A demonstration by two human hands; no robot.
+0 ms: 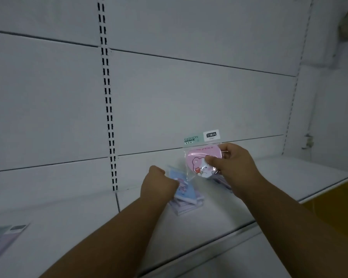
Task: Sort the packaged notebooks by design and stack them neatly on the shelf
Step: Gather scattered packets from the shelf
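My right hand (232, 164) grips a pink packaged notebook (197, 160) with a cartoon bear on it, held upright above the white shelf (209, 213); its clear bag has a "FASHION GRACE" header. My left hand (158, 183) rests with curled fingers on a small stack of blue and lilac packaged notebooks (184, 197) lying on the shelf. More lilac packets (221, 180) lie partly hidden under my right hand.
Another packaged notebook (2, 237) lies at the far left on the neighbouring shelf section. A slotted upright (109, 101) divides the white back panels. The shelf's front edge runs diagonally at the lower right, with an orange surface (333, 199) beyond it.
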